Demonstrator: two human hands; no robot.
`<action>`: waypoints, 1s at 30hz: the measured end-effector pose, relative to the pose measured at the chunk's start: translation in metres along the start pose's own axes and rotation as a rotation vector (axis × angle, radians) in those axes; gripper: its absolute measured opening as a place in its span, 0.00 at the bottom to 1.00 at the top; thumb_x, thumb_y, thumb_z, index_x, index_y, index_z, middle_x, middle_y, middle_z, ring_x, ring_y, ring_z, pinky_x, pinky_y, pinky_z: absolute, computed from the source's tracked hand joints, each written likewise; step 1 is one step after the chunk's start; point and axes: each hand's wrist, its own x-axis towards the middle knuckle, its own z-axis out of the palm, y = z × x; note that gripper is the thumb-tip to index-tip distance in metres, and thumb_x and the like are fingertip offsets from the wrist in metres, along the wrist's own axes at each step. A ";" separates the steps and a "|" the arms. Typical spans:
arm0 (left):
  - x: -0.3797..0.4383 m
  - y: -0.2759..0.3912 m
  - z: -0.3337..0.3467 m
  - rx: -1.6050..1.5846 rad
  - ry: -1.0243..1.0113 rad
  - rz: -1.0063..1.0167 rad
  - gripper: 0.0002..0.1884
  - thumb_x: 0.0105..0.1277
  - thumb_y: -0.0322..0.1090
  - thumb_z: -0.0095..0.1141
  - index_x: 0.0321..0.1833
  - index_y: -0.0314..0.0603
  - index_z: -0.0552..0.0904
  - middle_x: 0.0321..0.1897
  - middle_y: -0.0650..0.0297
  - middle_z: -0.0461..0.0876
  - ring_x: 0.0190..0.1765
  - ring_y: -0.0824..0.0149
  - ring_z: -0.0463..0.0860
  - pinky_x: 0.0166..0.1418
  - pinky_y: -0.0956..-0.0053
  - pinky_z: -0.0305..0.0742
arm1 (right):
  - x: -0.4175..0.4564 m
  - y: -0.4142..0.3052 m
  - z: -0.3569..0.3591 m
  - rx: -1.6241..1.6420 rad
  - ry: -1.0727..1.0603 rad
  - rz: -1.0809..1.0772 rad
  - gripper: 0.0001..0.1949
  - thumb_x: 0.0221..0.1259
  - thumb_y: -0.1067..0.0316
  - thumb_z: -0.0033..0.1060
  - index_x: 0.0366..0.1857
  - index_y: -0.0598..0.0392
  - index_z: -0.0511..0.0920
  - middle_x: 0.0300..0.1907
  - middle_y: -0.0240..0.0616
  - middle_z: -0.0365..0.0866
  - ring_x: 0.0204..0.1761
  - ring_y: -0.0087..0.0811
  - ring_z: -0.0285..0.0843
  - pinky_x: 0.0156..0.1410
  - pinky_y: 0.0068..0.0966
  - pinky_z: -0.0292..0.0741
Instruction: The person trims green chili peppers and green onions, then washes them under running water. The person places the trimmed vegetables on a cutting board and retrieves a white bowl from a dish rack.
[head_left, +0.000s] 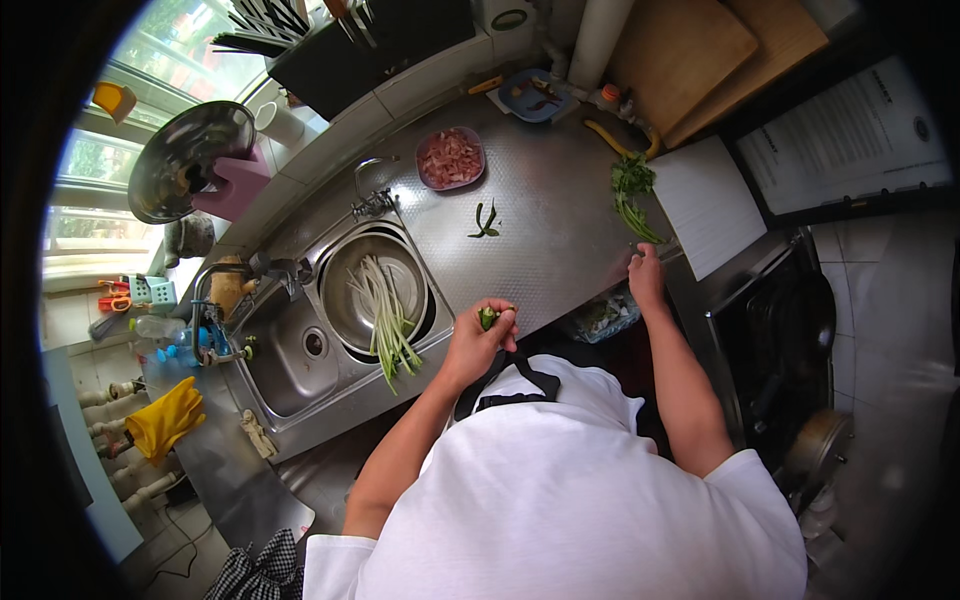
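Note:
My left hand (474, 339) is closed around some green peppers (487, 318), whose ends show above the fingers, over the counter's front edge. My right hand (646, 279) hovers at the counter edge further right, fingers drawn together; whether something small is between them cannot be made out. Just beyond it lies a bunch of coriander (632, 195). Below and left of that hand, a plastic bag (606, 315) with scraps in it shows under the edge. A few thin green peppers (486, 222) lie on the steel counter (540, 247). Behind them stands a bowl of cut raw meat (450, 157).
Long green-and-white stalks (386, 319) hang over the rim of a metal basin (349, 262) in the right sink bowl. A blue plate (534, 96) with dried chillies sits at the back. White board (709, 202) and dark stove (780, 315) border the right side. Faucets (371, 202) rise behind the sink.

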 end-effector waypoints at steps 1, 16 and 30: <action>-0.002 0.001 0.000 0.006 0.007 0.002 0.09 0.79 0.32 0.55 0.53 0.34 0.79 0.32 0.63 0.83 0.28 0.73 0.82 0.35 0.79 0.78 | 0.007 0.002 0.005 -0.087 0.062 -0.036 0.11 0.73 0.63 0.58 0.49 0.58 0.80 0.40 0.53 0.88 0.45 0.52 0.88 0.49 0.46 0.81; -0.028 -0.013 -0.026 0.027 0.152 0.023 0.08 0.76 0.33 0.61 0.42 0.44 0.73 0.23 0.74 0.70 0.23 0.80 0.68 0.25 0.81 0.61 | -0.054 -0.048 -0.006 -0.279 -0.554 -0.464 0.08 0.67 0.63 0.62 0.37 0.55 0.81 0.38 0.49 0.87 0.43 0.54 0.85 0.48 0.48 0.80; -0.043 0.009 -0.042 -0.074 0.254 -0.079 0.09 0.76 0.35 0.61 0.45 0.35 0.82 0.22 0.69 0.78 0.21 0.77 0.74 0.26 0.79 0.70 | 0.003 -0.271 0.150 -0.325 -0.485 -0.236 0.16 0.61 0.56 0.68 0.46 0.56 0.87 0.44 0.54 0.89 0.50 0.52 0.88 0.55 0.45 0.83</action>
